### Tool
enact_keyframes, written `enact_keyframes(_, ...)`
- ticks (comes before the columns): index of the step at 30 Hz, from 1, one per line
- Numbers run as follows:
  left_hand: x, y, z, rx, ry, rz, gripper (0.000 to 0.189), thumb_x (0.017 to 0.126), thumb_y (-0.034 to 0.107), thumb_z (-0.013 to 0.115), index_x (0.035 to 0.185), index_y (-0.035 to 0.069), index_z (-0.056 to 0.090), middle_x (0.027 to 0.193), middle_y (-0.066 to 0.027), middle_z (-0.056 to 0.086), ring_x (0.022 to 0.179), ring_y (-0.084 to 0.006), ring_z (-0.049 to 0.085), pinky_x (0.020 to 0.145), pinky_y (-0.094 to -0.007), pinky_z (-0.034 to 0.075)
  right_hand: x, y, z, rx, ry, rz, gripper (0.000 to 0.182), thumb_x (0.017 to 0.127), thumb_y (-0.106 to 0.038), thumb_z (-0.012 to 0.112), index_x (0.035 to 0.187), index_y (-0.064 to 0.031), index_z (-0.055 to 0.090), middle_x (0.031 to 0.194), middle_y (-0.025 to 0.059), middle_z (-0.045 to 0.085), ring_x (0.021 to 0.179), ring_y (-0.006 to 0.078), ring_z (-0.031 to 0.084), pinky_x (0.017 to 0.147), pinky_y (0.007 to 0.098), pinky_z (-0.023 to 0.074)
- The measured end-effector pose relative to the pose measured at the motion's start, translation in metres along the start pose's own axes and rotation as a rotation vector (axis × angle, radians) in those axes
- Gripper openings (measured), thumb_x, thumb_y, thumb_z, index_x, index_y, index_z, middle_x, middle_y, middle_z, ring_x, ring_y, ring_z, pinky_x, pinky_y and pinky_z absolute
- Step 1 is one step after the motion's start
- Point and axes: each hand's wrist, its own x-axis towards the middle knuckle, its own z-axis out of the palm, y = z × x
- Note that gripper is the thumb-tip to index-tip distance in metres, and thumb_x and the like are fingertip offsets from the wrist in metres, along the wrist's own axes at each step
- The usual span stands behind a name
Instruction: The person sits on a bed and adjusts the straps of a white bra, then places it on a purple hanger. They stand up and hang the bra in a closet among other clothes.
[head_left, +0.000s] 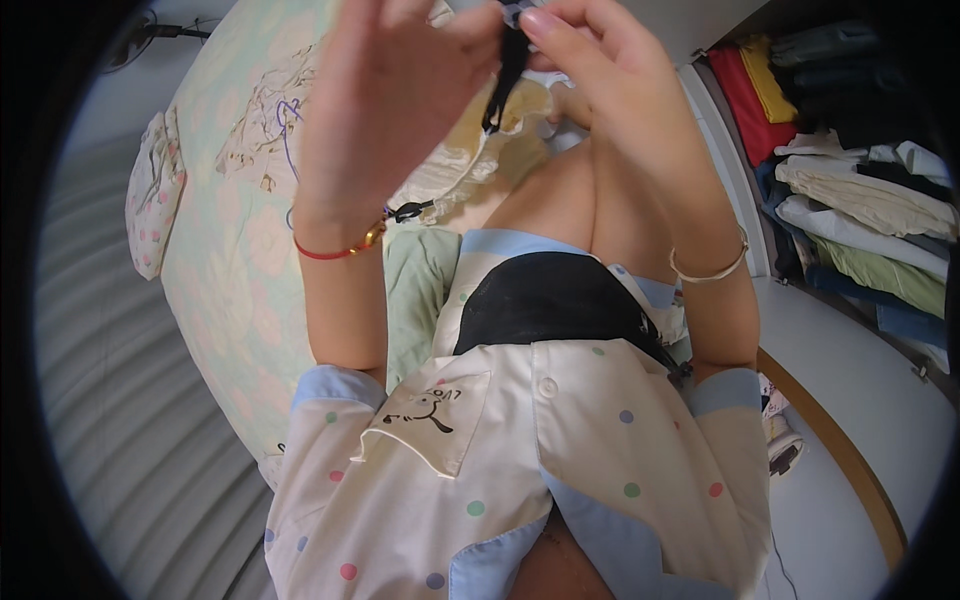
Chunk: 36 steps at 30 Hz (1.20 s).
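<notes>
At the top edge of the head view, my right hand (600, 52) pinches a small greyish clip-like piece (513, 10) between thumb and fingers. A narrow black strap (510, 67) hangs down from it. My left hand (397, 97) is blurred, and its fingertips meet the same piece; the top edge cuts off some fingers, so its hold is unclear. Beneath the hands lies a cream and yellow ruffled cloth (480, 161), with a black knotted strap end (409, 211) at its lower left. Across my lap rests a black fabric piece (555, 300).
My bent legs (555, 187) are on a bed with a floral sheet (217, 247). Crumpled printed cloth (262, 135) and a green cloth (420, 292) lie there. A folded cloth (156, 199) sits at the bed's left edge. An open wardrobe with stacked clothes (862, 195) stands at right.
</notes>
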Motion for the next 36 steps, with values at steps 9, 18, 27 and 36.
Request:
enact_keyframes(9, 0.0, -0.054, -0.003, 0.816, -0.044, -0.055, 0.058, 0.097, 0.038, 0.028, 0.133, -0.008, 0.025, 0.105, -0.0079, 0.053, 0.101, -0.018, 0.049, 0.093, -0.0279, 0.034, -0.017, 0.001, -0.076, 0.09, -0.242, 0.163, 0.033, 0.095, -0.023, 0.038, 0.098, 0.0046, 0.055, 0.078, 0.0063, 0.056, 0.07, 0.0135, 0.054, 0.072, 0.0252, 0.0423)
enact_keyframes(18, -0.043, -0.102, -0.078, 2.009, 0.198, 0.09, 0.04, 0.072, 0.014, 0.067, 0.108, 0.004, 0.054, 0.102, -0.0147, 0.055, 0.092, -0.0294, 0.054, 0.082, -0.0368, 0.043, -0.05, -0.018, -0.129, -0.4, -0.26, 0.235, 0.019, 0.089, -0.012, 0.045, 0.081, 0.0013, 0.056, 0.066, 0.0054, 0.053, 0.06, 0.0131, 0.052, 0.061, 0.0257, 0.0424)
enact_keyframes(27, -0.093, -0.114, -0.127, 2.114, 0.321, -0.014, 0.022, 0.066, 0.011, 0.067, 0.085, 0.006, 0.057, 0.082, -0.0081, 0.056, 0.079, -0.0278, 0.052, 0.069, -0.0403, 0.04, -0.073, -0.013, -0.163, -0.354, -0.094, 0.268, 0.018, 0.09, -0.012, 0.047, 0.076, -0.0012, 0.054, 0.067, -0.0001, 0.05, 0.062, 0.0068, 0.046, 0.061, 0.0221, 0.039)
enact_keyframes(36, -0.09, -0.118, -0.103, 1.97, 0.21, -0.182, 0.031, 0.063, 0.007, 0.07, 0.091, 0.005, 0.057, 0.086, -0.0083, 0.056, 0.082, -0.0269, 0.053, 0.072, -0.0384, 0.04, -0.085, 0.073, -0.211, -0.244, 0.505, 0.26, 0.03, 0.089, -0.021, 0.052, 0.064, -0.0062, 0.05, 0.059, -0.0013, 0.042, 0.057, 0.0059, 0.04, 0.056, 0.0222, 0.032)
